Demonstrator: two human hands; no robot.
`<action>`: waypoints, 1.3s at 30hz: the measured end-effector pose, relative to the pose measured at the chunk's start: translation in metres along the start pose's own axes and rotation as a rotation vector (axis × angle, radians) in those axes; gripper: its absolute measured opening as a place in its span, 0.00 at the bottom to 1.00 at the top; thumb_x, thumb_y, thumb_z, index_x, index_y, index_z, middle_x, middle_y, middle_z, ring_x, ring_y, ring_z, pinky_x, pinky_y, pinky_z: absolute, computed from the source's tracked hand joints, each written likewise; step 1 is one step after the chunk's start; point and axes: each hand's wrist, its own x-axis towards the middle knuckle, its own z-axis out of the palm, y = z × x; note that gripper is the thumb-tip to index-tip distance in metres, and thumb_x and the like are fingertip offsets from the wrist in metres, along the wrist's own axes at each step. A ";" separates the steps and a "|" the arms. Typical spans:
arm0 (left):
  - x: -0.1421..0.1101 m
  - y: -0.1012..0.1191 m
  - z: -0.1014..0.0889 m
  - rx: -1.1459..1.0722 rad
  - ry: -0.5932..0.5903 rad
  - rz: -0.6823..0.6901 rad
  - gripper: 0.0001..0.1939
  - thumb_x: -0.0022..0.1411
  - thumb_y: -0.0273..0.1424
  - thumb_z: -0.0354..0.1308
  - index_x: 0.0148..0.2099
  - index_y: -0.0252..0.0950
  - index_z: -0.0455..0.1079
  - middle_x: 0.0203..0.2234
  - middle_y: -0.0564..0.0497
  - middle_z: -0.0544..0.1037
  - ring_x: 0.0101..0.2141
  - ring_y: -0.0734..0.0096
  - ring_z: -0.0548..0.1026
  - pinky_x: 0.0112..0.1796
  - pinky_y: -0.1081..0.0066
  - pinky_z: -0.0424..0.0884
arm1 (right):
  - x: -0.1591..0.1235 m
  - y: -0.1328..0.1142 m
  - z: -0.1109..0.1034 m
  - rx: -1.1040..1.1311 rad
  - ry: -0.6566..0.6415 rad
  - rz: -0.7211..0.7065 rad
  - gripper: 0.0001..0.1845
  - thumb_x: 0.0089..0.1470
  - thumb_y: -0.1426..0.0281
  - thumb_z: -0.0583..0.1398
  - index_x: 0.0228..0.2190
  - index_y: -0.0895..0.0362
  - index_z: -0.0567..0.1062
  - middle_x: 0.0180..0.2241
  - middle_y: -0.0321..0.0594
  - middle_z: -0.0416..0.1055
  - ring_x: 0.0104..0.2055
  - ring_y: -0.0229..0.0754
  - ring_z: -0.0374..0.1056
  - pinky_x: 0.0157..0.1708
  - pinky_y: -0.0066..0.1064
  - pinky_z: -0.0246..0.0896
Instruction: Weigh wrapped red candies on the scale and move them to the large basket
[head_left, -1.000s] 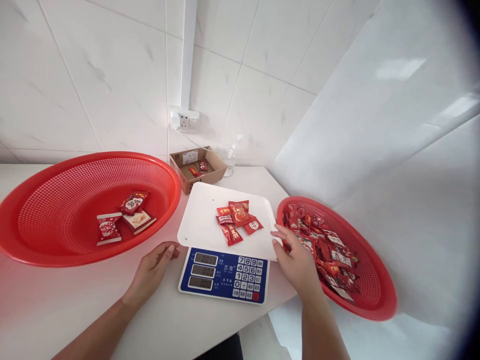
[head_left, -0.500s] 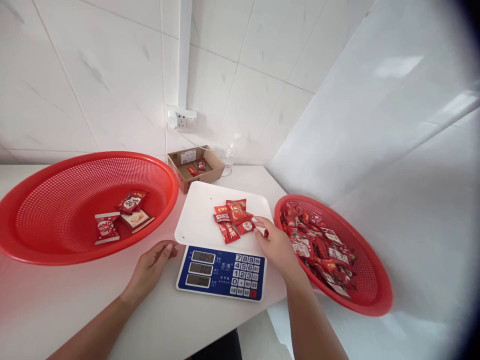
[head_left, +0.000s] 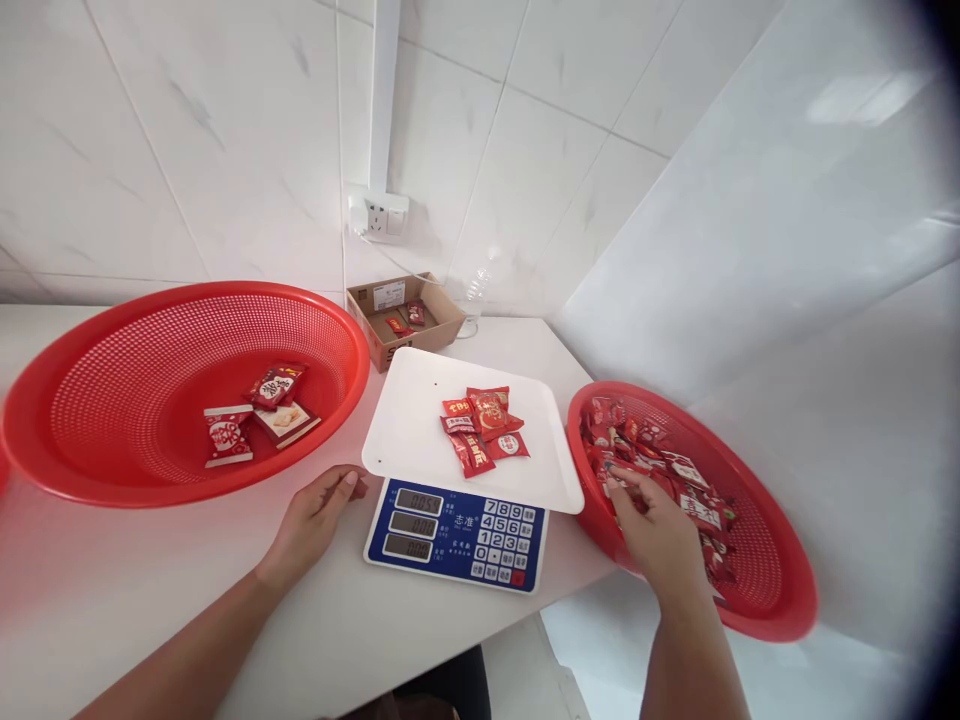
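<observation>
My right hand [head_left: 656, 525] is over the near left side of the right red basket [head_left: 799, 600], where many red snack packets [head_left: 701, 510] lie. Its thumb and fingertips come together against the packets, and what lies between them is hidden. Beside the scale's left edge, my left hand [head_left: 319, 520] is closed with thumb against fingers; a dark reddish bit shows at its fingertips, too small to name. A small pile of red snack packets [head_left: 487, 425] rests on the white tray [head_left: 409, 420] of the digital scale [head_left: 457, 540], whose displays are lit with digits.
A large red basket [head_left: 112, 480] on the left contains two red packets and a cream-and-brown one. Behind the scale stands a cardboard box [head_left: 390, 345] with a few small packets. A clear plastic bottle [head_left: 480, 285] and a wall socket [head_left: 386, 217] are at the back.
My right hand has moved right, from beside the pile on the tray to the packets in the right basket. My left hand stays by the scale. The view has shifted slightly.
</observation>
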 end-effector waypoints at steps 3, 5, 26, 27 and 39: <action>0.000 0.001 0.000 0.004 -0.007 0.001 0.24 0.55 0.54 0.51 0.37 0.39 0.71 0.30 0.49 0.79 0.36 0.61 0.77 0.42 0.64 0.73 | 0.002 0.000 0.006 -0.045 0.005 -0.033 0.24 0.47 0.54 0.54 0.38 0.54 0.78 0.36 0.47 0.77 0.33 0.50 0.70 0.34 0.40 0.63; 0.000 0.002 0.000 0.012 -0.011 -0.003 0.24 0.55 0.54 0.51 0.37 0.39 0.71 0.30 0.49 0.79 0.36 0.61 0.77 0.42 0.63 0.73 | 0.002 -0.003 0.010 -0.067 0.024 -0.038 0.23 0.48 0.54 0.53 0.37 0.55 0.78 0.35 0.47 0.77 0.33 0.50 0.70 0.33 0.39 0.63; -0.002 0.007 0.001 0.033 -0.015 -0.019 0.26 0.53 0.57 0.51 0.36 0.39 0.72 0.31 0.48 0.80 0.37 0.59 0.78 0.42 0.63 0.74 | -0.002 -0.015 0.005 -0.190 -0.113 0.037 0.26 0.55 0.48 0.48 0.38 0.52 0.76 0.39 0.48 0.76 0.37 0.52 0.71 0.32 0.38 0.62; -0.001 0.007 0.001 0.034 -0.016 -0.018 0.26 0.53 0.57 0.51 0.36 0.39 0.72 0.31 0.48 0.80 0.37 0.59 0.78 0.42 0.63 0.74 | -0.002 -0.015 0.006 -0.186 -0.118 0.028 0.26 0.55 0.49 0.48 0.38 0.52 0.76 0.40 0.47 0.76 0.37 0.52 0.71 0.33 0.38 0.62; -0.015 0.006 -0.002 0.179 0.009 0.117 0.21 0.58 0.51 0.50 0.39 0.41 0.73 0.32 0.49 0.81 0.37 0.61 0.78 0.38 0.69 0.75 | -0.002 -0.009 0.010 -0.163 -0.136 -0.007 0.26 0.56 0.52 0.47 0.41 0.54 0.75 0.45 0.46 0.74 0.42 0.50 0.71 0.36 0.36 0.62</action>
